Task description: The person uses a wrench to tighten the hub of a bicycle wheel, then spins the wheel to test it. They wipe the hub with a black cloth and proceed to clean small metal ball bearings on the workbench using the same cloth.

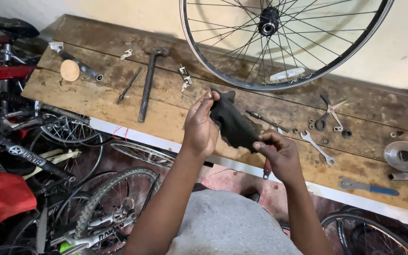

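Note:
My left hand [201, 125] and my right hand [279, 153] both hold a dirty black rag [232, 123] above the front edge of a worn wooden workbench [100, 99]. The left hand pinches the rag's top, where a thin metal piece pokes out at my fingertips. At the rag's lower end my right hand grips it with thumb and fingers. A red-handled tool hangs just below the right hand. A spoked bicycle wheel [279, 42] leans against the wall behind the bench.
On the bench lie a hammer [148, 80], a metal tube with a round wooden disc [70, 70], a thin rod [129, 85], scissors [329, 113], a small wrench [318, 148], a blue-handled spanner [368, 187], a round metal part [404, 156] and small washers. Bicycles [38, 160] crowd the floor at left.

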